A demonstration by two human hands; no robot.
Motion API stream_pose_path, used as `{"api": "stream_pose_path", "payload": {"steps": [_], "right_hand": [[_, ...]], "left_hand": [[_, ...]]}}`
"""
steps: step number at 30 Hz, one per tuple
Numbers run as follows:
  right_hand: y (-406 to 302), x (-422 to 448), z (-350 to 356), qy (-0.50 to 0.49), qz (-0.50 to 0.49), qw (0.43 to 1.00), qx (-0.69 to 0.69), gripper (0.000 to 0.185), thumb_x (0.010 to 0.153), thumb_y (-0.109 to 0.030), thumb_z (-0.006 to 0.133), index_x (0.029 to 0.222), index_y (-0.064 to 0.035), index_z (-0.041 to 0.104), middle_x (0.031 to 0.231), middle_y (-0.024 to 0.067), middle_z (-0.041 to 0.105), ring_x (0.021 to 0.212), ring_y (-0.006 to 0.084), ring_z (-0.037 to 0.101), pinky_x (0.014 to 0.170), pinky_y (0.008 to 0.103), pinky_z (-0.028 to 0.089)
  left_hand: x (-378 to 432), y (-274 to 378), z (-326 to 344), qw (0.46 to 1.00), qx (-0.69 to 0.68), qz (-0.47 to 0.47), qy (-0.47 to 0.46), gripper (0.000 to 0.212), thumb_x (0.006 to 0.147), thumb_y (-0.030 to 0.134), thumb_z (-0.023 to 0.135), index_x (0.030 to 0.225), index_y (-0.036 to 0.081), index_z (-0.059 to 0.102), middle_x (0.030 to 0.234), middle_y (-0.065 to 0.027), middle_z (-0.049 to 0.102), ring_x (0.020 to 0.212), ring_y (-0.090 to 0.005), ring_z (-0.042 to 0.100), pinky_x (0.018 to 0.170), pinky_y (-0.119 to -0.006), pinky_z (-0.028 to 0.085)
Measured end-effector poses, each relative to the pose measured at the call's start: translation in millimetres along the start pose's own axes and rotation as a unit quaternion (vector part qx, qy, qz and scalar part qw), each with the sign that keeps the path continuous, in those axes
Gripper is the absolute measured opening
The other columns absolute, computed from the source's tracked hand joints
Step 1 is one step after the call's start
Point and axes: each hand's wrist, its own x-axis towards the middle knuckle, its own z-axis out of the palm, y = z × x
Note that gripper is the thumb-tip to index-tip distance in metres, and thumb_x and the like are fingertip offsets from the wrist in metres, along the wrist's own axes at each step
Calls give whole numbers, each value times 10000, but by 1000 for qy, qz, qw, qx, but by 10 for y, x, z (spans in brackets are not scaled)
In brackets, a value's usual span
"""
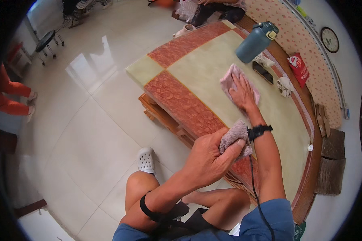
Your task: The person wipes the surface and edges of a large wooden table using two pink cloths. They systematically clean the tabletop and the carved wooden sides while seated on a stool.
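Note:
My left hand (209, 156) is raised in front of the near edge of a stone-topped table (199, 75), its fingers closed on a bunched mauve cloth (233, 138). Farther off, my right hand (243, 92) lies palm down with spread fingers on a pink cloth (229, 75), which is flat on the pale tabletop. Beyond that cloth stands a blue-green flask (255, 42) with a handled lid. A dark phone (262, 72) lies right of the pink cloth, near a crumpled white cloth or tissue (285, 86).
A red packet (298, 69) rests on the bench behind the table. A small white scrap (310, 147) lies at the table's right edge. One person sits beyond the far end; another, in orange trousers (13, 96), is at the left. A round stool (46, 40) stands on the tiled floor.

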Motion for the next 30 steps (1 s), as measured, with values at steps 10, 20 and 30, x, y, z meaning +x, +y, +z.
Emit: {"api": "stream_pose_path", "payload": {"steps": [10, 20, 30], "right_hand": [[239, -1097, -187, -7, -11, 1000, 0, 812, 858, -318, 626, 1609, -199, 340, 1660, 211, 277, 1517, 423, 270, 1247, 517, 213], [455, 73, -10, -14, 97, 995, -24, 767, 946, -466, 546, 1631, -237, 287, 1688, 167, 244, 1545, 382, 243, 1262, 521, 184], [349, 811, 53, -20, 154, 987, -38, 772, 957, -544, 494, 1630, -226, 288, 1683, 132, 269, 1544, 366, 246, 1267, 487, 193]], "left_hand": [[-107, -16, 122, 999, 29, 32, -26, 152, 972, 148, 652, 1012, 2, 663, 753, -72, 618, 673, -161, 569, 620, -319, 480], [-122, 86, -25, 997, 77, 9, -20, 188, 946, 190, 699, 994, 12, 657, 749, -189, 640, 657, -348, 639, 604, -399, 492], [-165, 35, -170, 995, 105, 0, -1, 177, 944, 188, 705, 1029, 37, 666, 776, -179, 648, 681, -352, 643, 616, -405, 499]]}}
